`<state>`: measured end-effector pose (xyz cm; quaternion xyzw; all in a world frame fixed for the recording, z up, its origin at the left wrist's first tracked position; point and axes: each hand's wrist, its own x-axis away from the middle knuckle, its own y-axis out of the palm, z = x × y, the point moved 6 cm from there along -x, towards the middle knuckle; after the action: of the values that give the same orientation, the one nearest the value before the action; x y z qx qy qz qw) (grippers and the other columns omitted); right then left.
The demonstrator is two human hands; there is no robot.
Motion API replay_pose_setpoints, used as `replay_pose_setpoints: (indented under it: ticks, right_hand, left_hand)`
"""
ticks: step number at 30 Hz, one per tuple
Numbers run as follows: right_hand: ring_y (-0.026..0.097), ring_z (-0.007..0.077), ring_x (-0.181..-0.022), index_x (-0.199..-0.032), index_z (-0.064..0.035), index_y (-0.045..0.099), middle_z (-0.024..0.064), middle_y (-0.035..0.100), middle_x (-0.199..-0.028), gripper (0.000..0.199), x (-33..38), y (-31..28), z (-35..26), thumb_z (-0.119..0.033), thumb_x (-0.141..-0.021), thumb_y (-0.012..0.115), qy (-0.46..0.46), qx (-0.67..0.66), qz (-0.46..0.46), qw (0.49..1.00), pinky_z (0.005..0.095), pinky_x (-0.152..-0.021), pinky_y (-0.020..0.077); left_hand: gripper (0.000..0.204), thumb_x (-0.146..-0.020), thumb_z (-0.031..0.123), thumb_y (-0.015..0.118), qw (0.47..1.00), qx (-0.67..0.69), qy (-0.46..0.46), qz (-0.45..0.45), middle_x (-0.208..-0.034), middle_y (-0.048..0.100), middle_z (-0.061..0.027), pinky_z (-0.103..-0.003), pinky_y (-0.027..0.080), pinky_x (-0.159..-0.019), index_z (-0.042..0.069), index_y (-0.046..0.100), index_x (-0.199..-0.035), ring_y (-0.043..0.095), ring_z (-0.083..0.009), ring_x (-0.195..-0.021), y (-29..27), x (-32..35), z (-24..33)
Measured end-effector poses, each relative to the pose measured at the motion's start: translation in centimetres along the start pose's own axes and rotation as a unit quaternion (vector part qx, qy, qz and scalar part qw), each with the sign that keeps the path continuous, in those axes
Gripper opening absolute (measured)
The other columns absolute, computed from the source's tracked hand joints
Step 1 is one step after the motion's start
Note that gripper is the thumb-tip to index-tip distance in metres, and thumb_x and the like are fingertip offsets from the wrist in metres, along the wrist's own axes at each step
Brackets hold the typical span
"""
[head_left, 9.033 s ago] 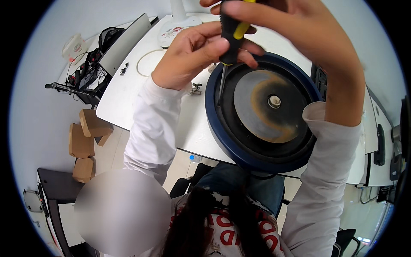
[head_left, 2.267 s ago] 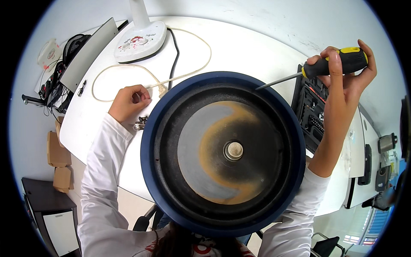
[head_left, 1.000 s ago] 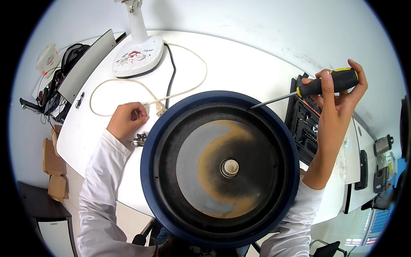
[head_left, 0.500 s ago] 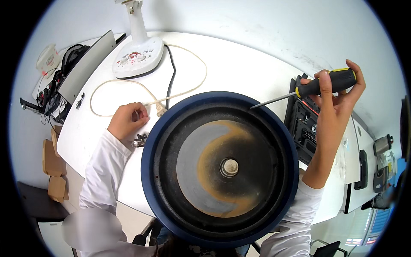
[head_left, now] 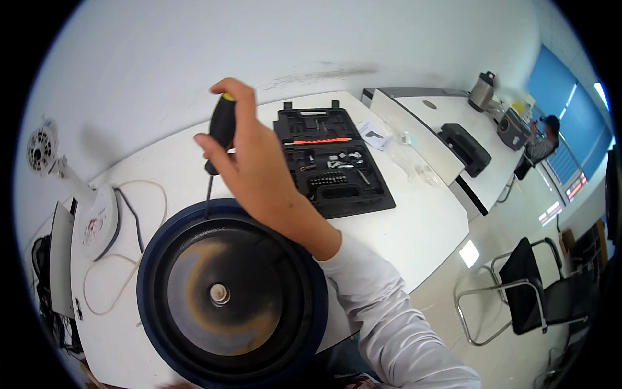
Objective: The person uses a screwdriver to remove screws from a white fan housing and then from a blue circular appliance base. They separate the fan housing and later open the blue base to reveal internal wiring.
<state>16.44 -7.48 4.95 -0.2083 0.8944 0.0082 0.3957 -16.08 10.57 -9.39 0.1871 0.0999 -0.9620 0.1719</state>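
My right hand (head_left: 243,149) is closed around the black and yellow handle of a screwdriver (head_left: 221,126). Its shaft points down, with the tip at the far rim of a large round pan-like part (head_left: 148,269). This part has a blue outer wall, a black inner ring, a grey disc with a brownish stain, and a pale round stub at its centre. Only a blurred sliver of my left hand (head_left: 173,386) shows at the lower edge, beside the near side of the round part; its fingers are hidden.
An open black tool case (head_left: 337,201) with bits and an orange strip lies right of the round part. A white fan (head_left: 97,220) with cables stands left. Beyond are a second desk (head_left: 447,100), a black case (head_left: 465,149), a chair (head_left: 525,285) and a seated person (head_left: 544,139).
The view has swung to the right, bringing the tool case and room into sight. The screwdriver has gone from slanted to nearly upright. My left hand has dropped to the lower edge.
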Motion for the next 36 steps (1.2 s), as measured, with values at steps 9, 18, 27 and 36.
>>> replay_pose_setpoints:
  ticks: [9,18,27,36]
  right_hand:
    - [0.059,0.0367,-0.064,-0.123,-0.0113,0.029,0.0197,0.054,-0.075,0.049,0.1,0.0,-0.2,-0.005,-0.084,0.059,-0.071,0.047,0.049,0.995,0.0426,-0.058,0.0443]
    - [0.059,0.0429,-0.071,-0.123,-0.0124,0.024,0.0229,0.054,-0.093,0.053,0.5,0.4,-0.2,-0.005,-0.084,0.058,-0.108,0.070,0.046,0.991,0.0464,-0.061,0.0494]
    - [0.056,0.0451,-0.089,-0.123,-0.0104,0.027,0.0249,0.053,-0.109,0.048,0.4,0.5,0.1,-0.007,-0.085,0.057,-0.034,0.041,0.005,0.999,0.0470,-0.072,0.0464]
    - [0.055,0.0460,-0.091,-0.124,-0.0112,0.026,0.0227,0.052,-0.113,0.049,0.5,0.2,0.1,-0.008,-0.086,0.056,-0.036,0.060,0.008,0.998,0.0471,-0.072,0.0465]
  left_hand:
    - [0.032,-0.094,0.028,0.050,0.980,-0.037,0.040,-0.190,-0.083,0.059,-0.0140,-0.030,0.045,-0.071,-0.001,0.054,-0.105,0.057,-0.0197,-0.078,3.5,-3.4,-0.4]
    - [0.032,-0.094,0.028,0.049,0.928,-0.092,0.065,-0.356,-0.085,0.059,-0.0148,-0.031,0.045,-0.072,-0.001,0.054,-0.107,0.057,-0.0206,-0.079,8.2,-7.9,-2.1]
    - [0.033,-0.094,0.028,0.048,0.866,-0.142,0.085,-0.472,-0.086,0.059,-0.0155,-0.031,0.046,-0.072,-0.001,0.053,-0.109,0.058,-0.0214,-0.080,13.5,-10.7,-4.0]
    - [0.034,-0.095,0.028,0.047,0.798,-0.176,0.109,-0.566,-0.088,0.060,-0.0162,-0.032,0.046,-0.072,-0.001,0.053,-0.111,0.058,-0.0223,-0.082,19.8,-12.9,-5.6]
